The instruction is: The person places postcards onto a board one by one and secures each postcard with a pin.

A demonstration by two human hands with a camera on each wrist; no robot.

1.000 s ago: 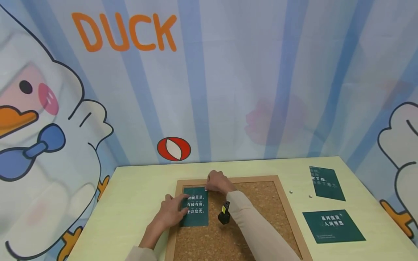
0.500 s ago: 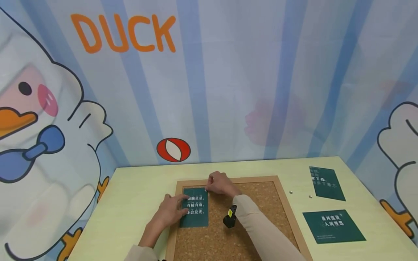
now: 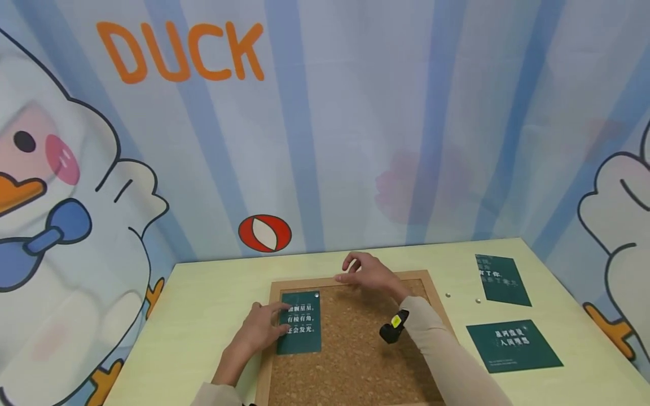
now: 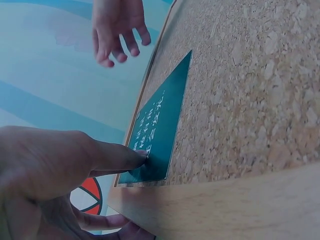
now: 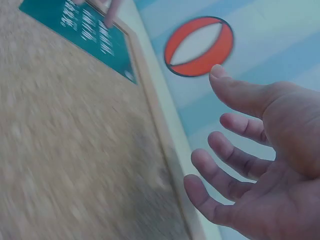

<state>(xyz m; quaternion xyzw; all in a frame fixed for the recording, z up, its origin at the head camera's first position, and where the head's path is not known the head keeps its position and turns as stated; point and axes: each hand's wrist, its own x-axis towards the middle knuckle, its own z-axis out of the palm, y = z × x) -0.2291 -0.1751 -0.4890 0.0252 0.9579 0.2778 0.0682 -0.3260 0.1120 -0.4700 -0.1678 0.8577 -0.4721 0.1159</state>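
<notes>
A dark green card with white printed characters lies at the upper left of a wood-framed cork board. My left hand presses it with thumb and fingertip at its left edge; in the left wrist view the thumb rests on the card's face. A small silver pushpin sits at the card's upper right corner. My right hand hovers over the board's top edge, its fingers loosely bent with nothing between them, as the right wrist view shows of the palm and fingers.
Two more green cards lie right of the board on the pale table: an upper card and a lower card. Near them are two small silver pins, a left pin and a right pin. A duck-print curtain stands behind.
My right hand has let go of the pushpin at the card's corner and moved right and up, its fingers opening. My left hand stays on the card. The view has shifted slightly.
</notes>
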